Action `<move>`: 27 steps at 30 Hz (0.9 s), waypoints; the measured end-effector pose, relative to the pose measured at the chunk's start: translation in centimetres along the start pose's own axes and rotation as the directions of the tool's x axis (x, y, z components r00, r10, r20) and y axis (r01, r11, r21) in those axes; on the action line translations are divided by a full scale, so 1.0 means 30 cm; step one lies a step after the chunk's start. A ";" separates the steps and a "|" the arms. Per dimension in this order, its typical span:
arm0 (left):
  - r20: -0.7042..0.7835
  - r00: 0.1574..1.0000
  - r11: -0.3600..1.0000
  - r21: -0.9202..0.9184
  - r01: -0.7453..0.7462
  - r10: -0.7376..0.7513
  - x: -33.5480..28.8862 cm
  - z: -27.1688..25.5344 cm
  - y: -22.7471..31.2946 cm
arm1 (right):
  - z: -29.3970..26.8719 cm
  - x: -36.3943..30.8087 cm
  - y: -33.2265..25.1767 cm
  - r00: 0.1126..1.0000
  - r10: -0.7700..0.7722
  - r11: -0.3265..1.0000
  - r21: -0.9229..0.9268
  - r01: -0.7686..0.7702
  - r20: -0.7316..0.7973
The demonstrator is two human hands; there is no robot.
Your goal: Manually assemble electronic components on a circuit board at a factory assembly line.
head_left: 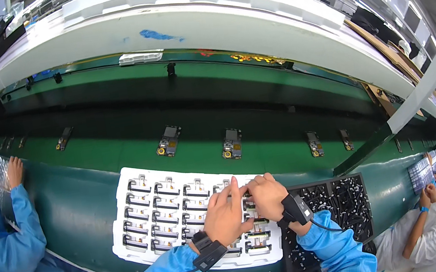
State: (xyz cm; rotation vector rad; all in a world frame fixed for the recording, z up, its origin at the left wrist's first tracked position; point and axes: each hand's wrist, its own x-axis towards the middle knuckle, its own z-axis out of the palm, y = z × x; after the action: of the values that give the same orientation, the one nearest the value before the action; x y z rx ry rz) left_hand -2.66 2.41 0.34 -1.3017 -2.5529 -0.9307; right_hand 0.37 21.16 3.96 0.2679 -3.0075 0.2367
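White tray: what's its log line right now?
left hand: over tray; right hand: over tray; black bin: right of tray; boards: on green belt

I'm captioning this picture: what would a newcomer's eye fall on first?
Probably the white tray of small parts, lower middle, with the left hand and right hand over its right side. Circuit boards lie along the green strip beyond; a black bin sits right of the tray.

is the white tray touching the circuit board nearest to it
Apart: the head view shows a strip of green surface between the white tray and the nearest circuit board.
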 end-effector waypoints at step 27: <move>0.108 0.994 0.999 -0.050 -0.003 0.008 0.006 -0.025 -0.005 | -0.198 -0.631 0.320 0.759 0.620 0.782 0.082 -0.617 -0.199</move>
State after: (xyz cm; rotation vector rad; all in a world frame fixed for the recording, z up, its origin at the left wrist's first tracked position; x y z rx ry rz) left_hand -3.01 2.02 0.94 -1.4088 -2.6206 -0.9534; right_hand 17.70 34.63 6.02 -0.7314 -2.7614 0.3100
